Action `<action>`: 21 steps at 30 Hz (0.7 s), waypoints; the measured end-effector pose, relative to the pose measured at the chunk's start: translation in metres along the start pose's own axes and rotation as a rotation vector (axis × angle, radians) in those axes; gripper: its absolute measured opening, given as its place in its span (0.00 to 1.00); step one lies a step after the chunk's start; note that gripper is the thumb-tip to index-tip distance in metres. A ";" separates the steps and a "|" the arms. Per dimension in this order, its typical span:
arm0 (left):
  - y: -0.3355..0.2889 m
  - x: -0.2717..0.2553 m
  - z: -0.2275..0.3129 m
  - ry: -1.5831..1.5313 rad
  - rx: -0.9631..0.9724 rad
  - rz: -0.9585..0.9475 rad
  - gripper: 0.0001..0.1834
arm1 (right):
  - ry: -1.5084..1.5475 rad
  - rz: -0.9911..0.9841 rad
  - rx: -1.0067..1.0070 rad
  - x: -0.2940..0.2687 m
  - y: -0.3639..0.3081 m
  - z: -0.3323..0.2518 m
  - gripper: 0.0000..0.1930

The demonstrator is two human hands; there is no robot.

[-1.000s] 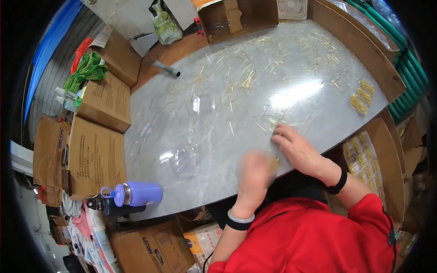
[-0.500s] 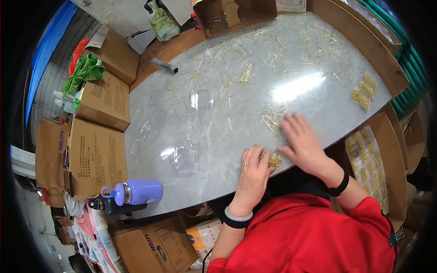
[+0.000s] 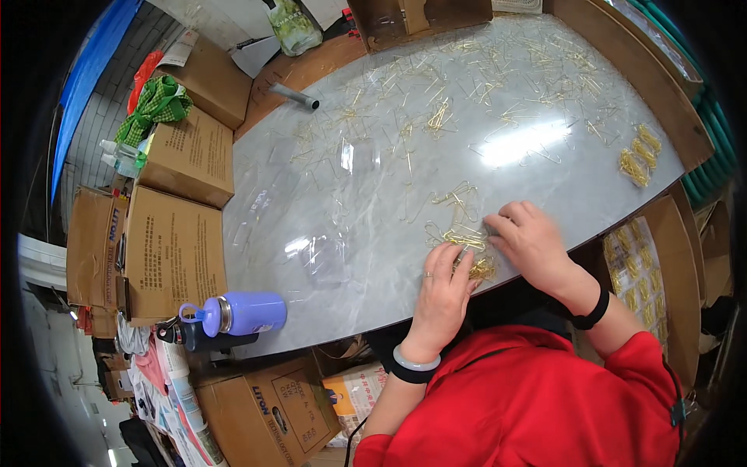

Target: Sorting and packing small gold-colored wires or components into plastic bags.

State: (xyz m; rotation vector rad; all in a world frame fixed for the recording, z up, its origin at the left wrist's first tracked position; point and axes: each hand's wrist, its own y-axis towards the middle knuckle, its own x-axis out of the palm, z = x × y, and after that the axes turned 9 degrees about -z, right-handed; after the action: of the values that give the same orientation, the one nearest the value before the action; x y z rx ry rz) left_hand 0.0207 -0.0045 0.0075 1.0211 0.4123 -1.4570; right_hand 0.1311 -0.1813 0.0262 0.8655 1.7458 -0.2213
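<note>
Near the table's front edge, my left hand (image 3: 443,297) curls its fingers over a bunch of gold wire hooks (image 3: 484,269), whose ends stick out beside the fingertips. Right of it, my right hand (image 3: 531,245) has its fingers bent but apart, tips low over the tabletop by the loose hooks (image 3: 465,236); I see nothing held in it. A small loose cluster of hooks (image 3: 459,196) lies just beyond both hands. Three tied gold bundles (image 3: 640,156) rest at the table's right side.
Scattered hooks (image 3: 440,117) cover the far part of the grey table (image 3: 373,257). Clear plastic pieces (image 3: 325,257) lie at left, near a purple bottle (image 3: 253,313) on its side. Cardboard boxes (image 3: 179,245) line the left. Below right, an open carton (image 3: 673,272) holds bagged gold pieces.
My right hand has drawn its spread fingers into a bend and sits lower and right of the loose hooks. My left hand stays on its bunch. The whole view has shifted slightly.
</note>
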 end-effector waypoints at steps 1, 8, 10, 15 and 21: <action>0.001 0.000 0.000 -0.008 0.004 -0.006 0.26 | 0.010 -0.021 -0.015 0.001 0.001 -0.003 0.13; -0.001 0.000 -0.002 -0.003 -0.013 0.006 0.27 | -0.192 -0.288 -0.305 -0.018 0.075 0.024 0.12; 0.001 0.000 0.000 -0.012 -0.004 0.012 0.27 | -0.306 -0.268 -0.464 -0.011 0.093 0.037 0.14; -0.002 0.002 0.000 0.000 -0.038 0.065 0.29 | -0.158 -0.485 -0.466 -0.029 0.081 0.022 0.16; -0.004 0.004 -0.002 0.003 -0.082 0.130 0.36 | -0.063 -0.467 -0.470 -0.023 0.058 0.017 0.17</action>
State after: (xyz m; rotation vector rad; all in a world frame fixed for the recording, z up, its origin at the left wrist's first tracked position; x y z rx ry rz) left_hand 0.0179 -0.0050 0.0021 0.9672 0.3975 -1.3117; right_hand 0.1846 -0.1593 0.0563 0.1056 1.8167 -0.1313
